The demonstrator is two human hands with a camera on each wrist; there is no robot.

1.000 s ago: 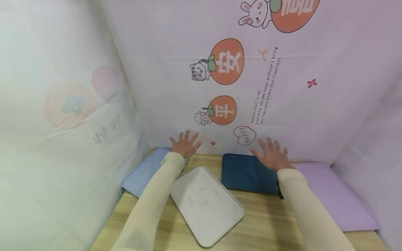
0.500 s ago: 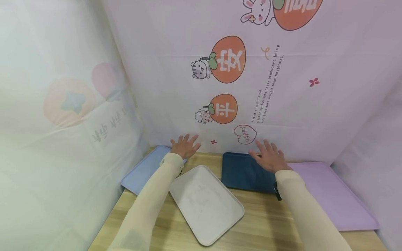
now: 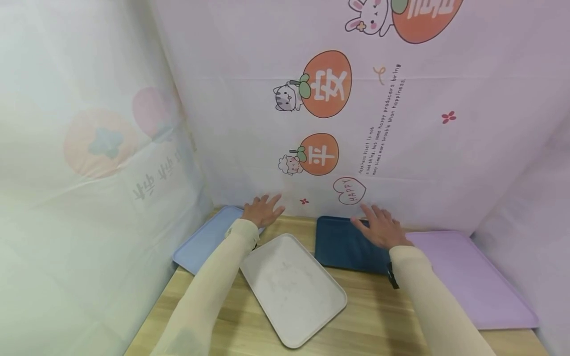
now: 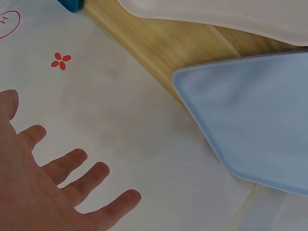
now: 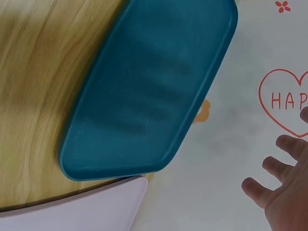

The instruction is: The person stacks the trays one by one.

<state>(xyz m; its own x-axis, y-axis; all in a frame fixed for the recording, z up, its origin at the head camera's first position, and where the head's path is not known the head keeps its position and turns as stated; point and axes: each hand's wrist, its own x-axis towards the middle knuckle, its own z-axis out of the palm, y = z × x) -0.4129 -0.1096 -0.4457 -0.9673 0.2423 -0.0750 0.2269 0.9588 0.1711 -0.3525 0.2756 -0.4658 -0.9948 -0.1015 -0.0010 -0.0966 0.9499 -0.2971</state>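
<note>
Spread fingers mark my left hand (image 3: pixel 261 211), held above the far end of the light blue tray (image 3: pixel 202 244) near the back sheet. In the left wrist view its palm (image 4: pixel 33 192) shows nothing held. My right hand (image 3: pixel 380 227) hovers over the dark teal tray (image 3: pixel 343 244), fingers apart and holding nothing. The right wrist view shows its fingers (image 5: pixel 257 192) beside the printed heart (image 5: pixel 288 101). Between the forearms a pale grey tray (image 3: pixel 294 291) lies turned at an angle on the wooden table. Whether any fingertip touches the sheet, I cannot tell.
A lilac tray (image 3: pixel 472 277) lies at the right, close beside the teal one. White printed sheets stand as walls at the left (image 3: pixel 89 222), the back (image 3: pixel 240 113) and the right (image 3: pixel 530 198). Bare wooden tabletop (image 3: pixel 365 316) shows in front of the teal tray.
My right hand has shifted slightly left and down, and its fingers have drawn closer together. The left hand's fingers have lowered a little. The trays lie as before.
</note>
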